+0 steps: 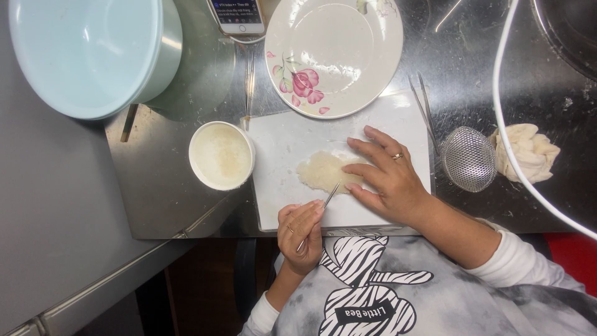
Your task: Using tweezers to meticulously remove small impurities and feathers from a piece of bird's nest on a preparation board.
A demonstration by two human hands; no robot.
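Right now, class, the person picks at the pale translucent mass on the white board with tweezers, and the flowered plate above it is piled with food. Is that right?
Not quite. The head view shows the flowered plate nearly bare, not piled. The rest holds: the left hand holds tweezers to the pale mass on the white board, steadied by the right hand.

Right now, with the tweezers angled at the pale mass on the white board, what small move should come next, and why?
Probably a short push of the tweezers forward into the near edge of the pale translucent mass. The left hand holds them with the tips just at that edge, while the right hand has its fingers pinning the mass flat on the white board.
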